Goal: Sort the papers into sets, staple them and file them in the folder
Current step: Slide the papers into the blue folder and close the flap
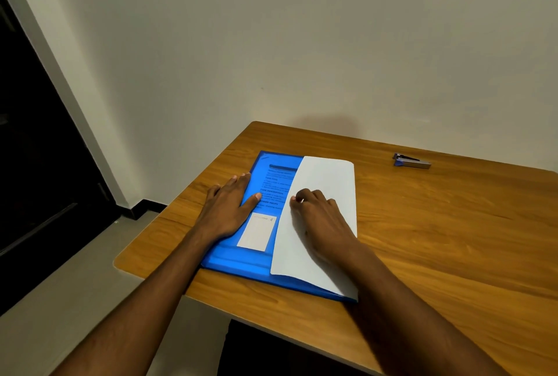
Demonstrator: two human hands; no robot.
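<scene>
The left hand (228,206) is lying flat, fingers straight, on the blue folder's (238,258) left edge. On the folder's right half, the right hand (317,218) is pinching white papers (329,176) with curled fingers. Well right of the folder, a stapler (411,160) is sitting on the surface (437,239).

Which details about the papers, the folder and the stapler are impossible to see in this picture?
- Printed sheet in the blue folder, head view: text too small and blurred.
- White paper: its underside and sheet count hidden; right hand covers part.
- Stapler: too small to show staples.
- Folder's left edge: under the left hand.
</scene>
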